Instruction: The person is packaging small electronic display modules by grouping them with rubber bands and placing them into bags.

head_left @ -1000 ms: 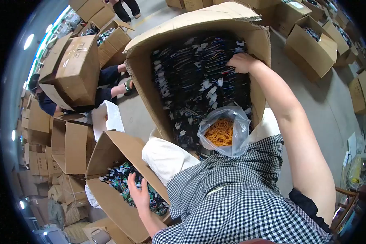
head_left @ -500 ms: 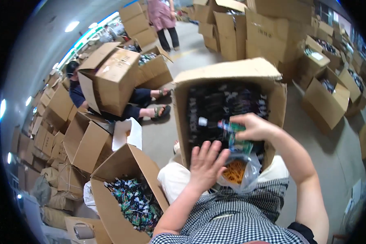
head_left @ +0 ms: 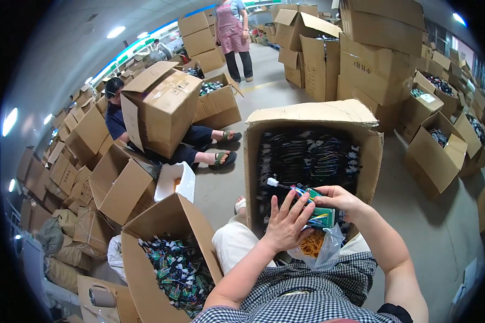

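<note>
My right hand (head_left: 337,203) grips a small stack of green circuit boards (head_left: 321,216) with coloured wires, held above a bag. A white connector (head_left: 273,182) on a dark cable sticks out to the left of the stack. Against the left side of the boards and wires lies my left hand (head_left: 285,219), its fingers stretched out and slightly apart. Below both hands is a clear plastic bag (head_left: 333,243) of orange rubber bands (head_left: 312,245). Behind them a tall open carton (head_left: 369,161) contains rows of dark wired bundles (head_left: 310,153).
An open carton (head_left: 199,226) of loose wired green boards (head_left: 178,272) stands at my left. Further left are a white foam box (head_left: 184,183) and another open carton (head_left: 125,183). A person (head_left: 116,116) sits behind a large carton (head_left: 167,107). Another person (head_left: 231,32) stands farther back. Stacked cartons (head_left: 380,67) rise at right.
My left hand has moved right onto the boards and wires. My right hand has come down and nearer, still holding the boards. The whole view has shifted slightly.
</note>
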Demonstrator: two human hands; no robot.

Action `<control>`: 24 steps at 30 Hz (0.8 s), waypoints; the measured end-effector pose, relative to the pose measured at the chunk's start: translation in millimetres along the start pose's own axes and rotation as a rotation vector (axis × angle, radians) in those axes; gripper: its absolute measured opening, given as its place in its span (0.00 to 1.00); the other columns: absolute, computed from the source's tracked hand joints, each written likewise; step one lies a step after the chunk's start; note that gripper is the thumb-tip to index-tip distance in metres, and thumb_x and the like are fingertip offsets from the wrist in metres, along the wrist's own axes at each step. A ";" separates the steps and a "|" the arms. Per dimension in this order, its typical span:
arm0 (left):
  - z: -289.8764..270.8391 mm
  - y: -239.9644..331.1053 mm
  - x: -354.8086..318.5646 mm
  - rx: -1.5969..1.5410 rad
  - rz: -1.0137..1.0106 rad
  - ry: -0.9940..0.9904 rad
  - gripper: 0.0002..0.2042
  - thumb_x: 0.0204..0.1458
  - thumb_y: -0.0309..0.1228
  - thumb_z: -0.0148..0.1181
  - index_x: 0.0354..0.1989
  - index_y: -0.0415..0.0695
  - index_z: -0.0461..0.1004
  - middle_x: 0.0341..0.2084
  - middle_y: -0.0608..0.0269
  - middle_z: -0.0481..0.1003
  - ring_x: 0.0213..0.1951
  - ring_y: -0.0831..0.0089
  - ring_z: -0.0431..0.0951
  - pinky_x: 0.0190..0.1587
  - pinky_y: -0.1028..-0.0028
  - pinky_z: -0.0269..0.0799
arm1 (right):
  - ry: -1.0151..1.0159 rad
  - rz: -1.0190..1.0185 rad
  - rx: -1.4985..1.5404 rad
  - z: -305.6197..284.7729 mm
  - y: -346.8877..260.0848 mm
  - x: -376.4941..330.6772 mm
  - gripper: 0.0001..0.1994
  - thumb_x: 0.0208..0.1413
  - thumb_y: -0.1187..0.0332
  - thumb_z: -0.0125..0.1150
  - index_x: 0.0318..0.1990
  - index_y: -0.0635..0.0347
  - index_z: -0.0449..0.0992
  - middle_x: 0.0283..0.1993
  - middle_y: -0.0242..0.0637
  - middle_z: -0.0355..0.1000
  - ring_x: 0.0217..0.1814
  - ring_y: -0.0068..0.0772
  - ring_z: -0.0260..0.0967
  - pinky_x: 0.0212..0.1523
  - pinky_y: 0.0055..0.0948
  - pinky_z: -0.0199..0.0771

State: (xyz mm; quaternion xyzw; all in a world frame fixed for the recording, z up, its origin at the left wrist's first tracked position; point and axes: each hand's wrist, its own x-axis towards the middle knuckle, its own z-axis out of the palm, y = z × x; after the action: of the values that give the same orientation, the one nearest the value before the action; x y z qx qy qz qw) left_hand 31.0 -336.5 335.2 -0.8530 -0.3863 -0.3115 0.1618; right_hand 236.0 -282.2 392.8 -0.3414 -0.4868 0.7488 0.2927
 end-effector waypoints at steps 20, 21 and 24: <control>-36.9 -50.9 -30.7 -0.845 -0.720 0.119 0.24 0.55 0.41 0.58 0.55 0.41 0.63 0.41 0.57 0.71 0.42 0.66 0.72 0.49 0.70 0.67 | -0.275 -0.553 -1.651 51.9 -20.5 -36.8 0.14 0.45 0.70 0.58 0.43 0.56 0.76 0.29 0.40 0.74 0.36 0.36 0.74 0.30 0.34 0.75; -39.7 -46.7 -31.2 -1.190 -0.832 -0.098 0.26 0.55 0.48 0.54 0.55 0.41 0.63 0.41 0.60 0.72 0.43 0.71 0.72 0.48 0.71 0.68 | -0.323 -0.653 -1.622 58.8 -21.3 -36.8 0.13 0.44 0.69 0.59 0.40 0.56 0.76 0.29 0.38 0.73 0.36 0.35 0.73 0.28 0.33 0.75; -42.1 -13.2 -35.1 -1.618 -0.822 -0.347 0.36 0.49 0.64 0.48 0.48 0.39 0.68 0.40 0.58 0.74 0.39 0.67 0.75 0.50 0.67 0.69 | -0.290 -0.794 -1.418 67.1 -11.7 -23.8 0.11 0.43 0.69 0.63 0.37 0.57 0.78 0.29 0.34 0.74 0.35 0.31 0.72 0.30 0.31 0.75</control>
State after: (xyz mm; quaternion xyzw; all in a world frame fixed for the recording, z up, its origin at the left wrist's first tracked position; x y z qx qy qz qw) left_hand -14.0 -369.2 344.4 -0.5366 -0.3424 -0.3871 -0.6670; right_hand 198.0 -332.0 428.6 -0.1479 -0.9612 0.1415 0.1850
